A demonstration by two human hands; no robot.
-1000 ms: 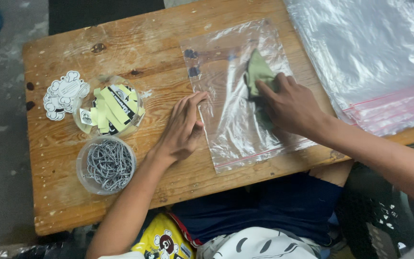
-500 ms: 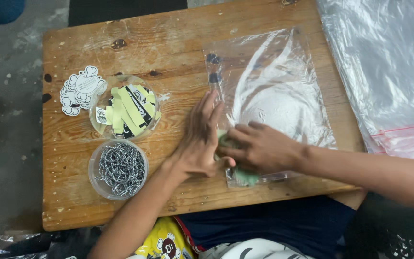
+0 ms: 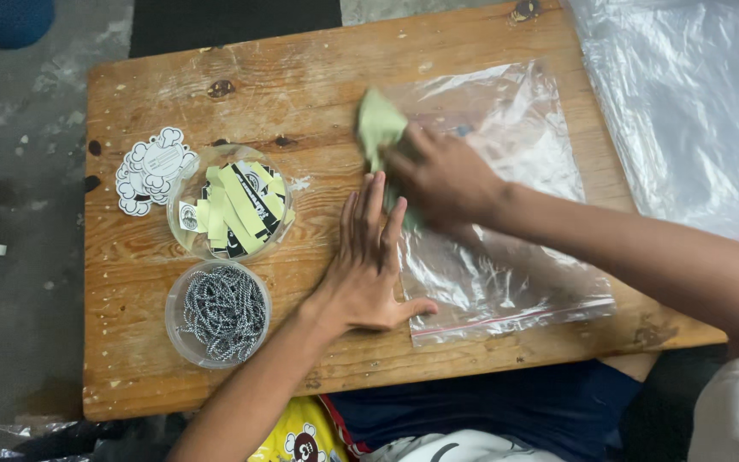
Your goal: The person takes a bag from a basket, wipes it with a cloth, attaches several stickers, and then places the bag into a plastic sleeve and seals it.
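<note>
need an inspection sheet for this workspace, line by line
surface: worn wooden table, scratched, with dark knots.
job's things: clear zip bag lying flat; pale green cloth pressed on the bag's upper left part.
clutter: round clear tub of green and black paper strips; round clear tub of metal ball chain; white cartoon-shaped stickers at the left; stack of clear plastic bags at the right.
grippers: left hand flat, palm down, on the bag's left edge; right hand on the cloth.
cables: nothing seen.
surroundings: grey concrete floor; blue object top left.
</note>
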